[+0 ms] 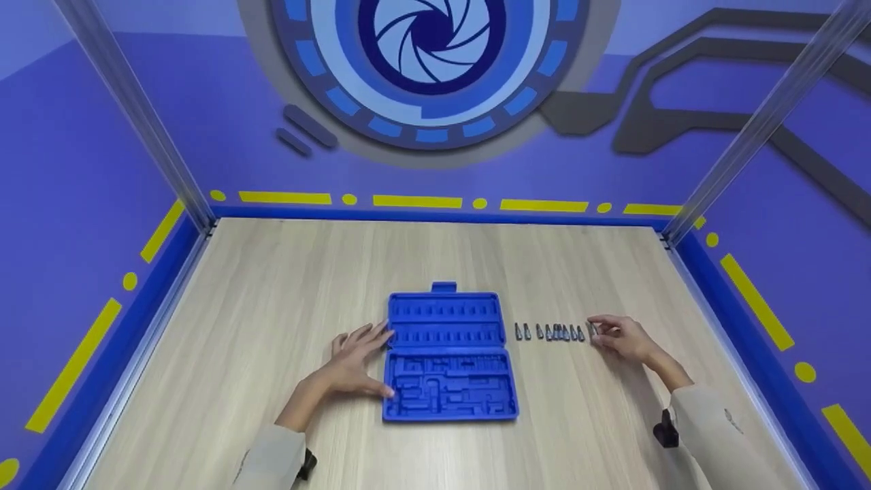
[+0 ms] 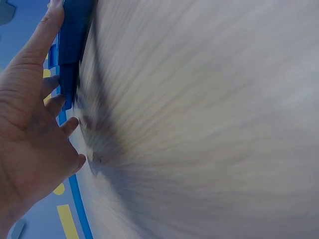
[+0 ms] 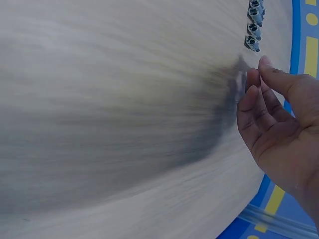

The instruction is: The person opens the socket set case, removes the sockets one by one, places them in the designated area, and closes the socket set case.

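An open blue plastic tool case (image 1: 446, 348) lies on the table, its lid folded back and its moulded slots bare. My left hand (image 1: 354, 364) is spread along the case's left side, fingertips at the lid edge and thumb at the lower half. To the right of the case runs a row of several small metal bit sockets (image 1: 549, 332). Past the row's right end, my right hand (image 1: 622, 338) pinches another bit socket (image 1: 593, 329) between thumb and fingers. In the right wrist view the fingers of the right hand (image 3: 279, 104) mostly hide that piece, while the row's sockets (image 3: 253, 31) show square holes.
The light wood table (image 1: 299, 272) is bounded by blue walls (image 1: 435, 184) with yellow marks. Metal posts (image 1: 194, 204) stand at its back corners. A latch tab (image 1: 444, 286) juts from the far edge of the lid.
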`<state>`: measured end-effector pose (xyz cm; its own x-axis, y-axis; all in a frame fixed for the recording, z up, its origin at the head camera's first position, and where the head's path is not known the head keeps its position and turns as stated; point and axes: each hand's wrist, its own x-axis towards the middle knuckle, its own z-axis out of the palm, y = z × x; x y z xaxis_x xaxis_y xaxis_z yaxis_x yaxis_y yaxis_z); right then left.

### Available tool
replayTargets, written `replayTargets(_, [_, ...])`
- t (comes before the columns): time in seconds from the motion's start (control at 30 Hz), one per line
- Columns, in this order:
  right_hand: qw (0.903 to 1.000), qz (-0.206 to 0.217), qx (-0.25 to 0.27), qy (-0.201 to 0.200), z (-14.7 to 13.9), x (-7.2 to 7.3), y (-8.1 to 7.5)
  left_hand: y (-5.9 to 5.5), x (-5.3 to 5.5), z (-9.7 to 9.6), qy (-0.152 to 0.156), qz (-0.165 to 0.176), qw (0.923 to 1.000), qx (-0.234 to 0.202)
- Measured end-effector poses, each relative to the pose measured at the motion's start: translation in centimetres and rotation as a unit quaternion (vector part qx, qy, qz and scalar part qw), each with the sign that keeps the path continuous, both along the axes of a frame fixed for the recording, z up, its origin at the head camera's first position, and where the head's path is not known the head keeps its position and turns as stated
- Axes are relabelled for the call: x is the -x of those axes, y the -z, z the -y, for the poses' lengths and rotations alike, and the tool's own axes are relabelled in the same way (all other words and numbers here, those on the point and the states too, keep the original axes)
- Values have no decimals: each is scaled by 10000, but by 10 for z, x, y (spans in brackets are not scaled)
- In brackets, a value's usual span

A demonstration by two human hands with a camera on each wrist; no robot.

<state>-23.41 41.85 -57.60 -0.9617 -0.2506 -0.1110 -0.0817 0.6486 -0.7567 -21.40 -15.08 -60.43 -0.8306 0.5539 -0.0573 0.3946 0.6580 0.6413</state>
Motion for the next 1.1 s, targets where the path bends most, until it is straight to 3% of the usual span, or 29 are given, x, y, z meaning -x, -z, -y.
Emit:
replayTargets(0.23, [9994, 188, -16, 284, 3, -4, 10, 0, -3, -2, 8, 34, 10000, 11])
replayTargets(0.63, [9992, 21, -297, 262, 5, -7, 16, -1, -5, -3, 91, 110, 9999, 22])
replayTargets(0.93, [9994, 179, -280, 130, 9, -3, 6, -5, -1, -2, 31, 22, 9998, 210])
replayTargets(1.1, [9992, 359, -151, -15, 7, -5, -7, -13, 0, -6, 13, -20, 9988, 487])
